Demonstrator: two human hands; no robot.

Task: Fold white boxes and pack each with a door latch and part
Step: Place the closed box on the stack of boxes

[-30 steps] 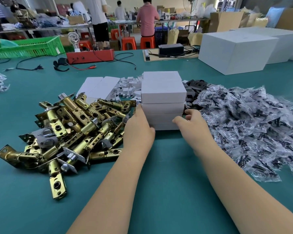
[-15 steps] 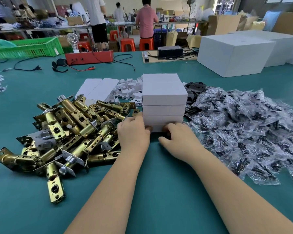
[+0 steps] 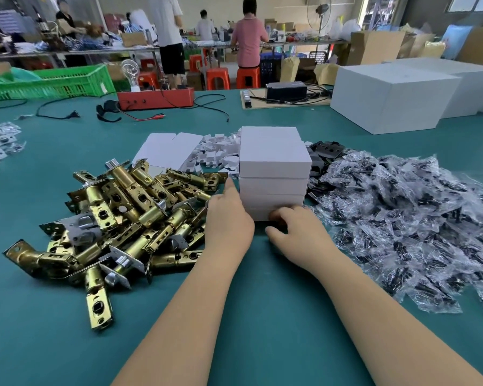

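Fingers [image 3: 279, 215] of the right hand [image 3: 299, 232] curl against the bottom box's front edge; whether they pinch it we cannot quite tell. The left hand [image 3: 229, 218] lies flat-fingered along the left side of the stack of closed white cardboard boxes [image 3: 273, 174], which stands on the teal table [image 3: 262, 302] between the heap of brass door latches [image 3: 117, 218] and the pile of clear-bagged dark parts [image 3: 402, 218]. We would steady both sides evenly, low down, so the stack slides without toppling.

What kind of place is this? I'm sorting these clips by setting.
Most likely a factory packing floor: a heap of brass door latches, a stack of white boxes, bagged parts on a green worktable, and workers at benches behind.
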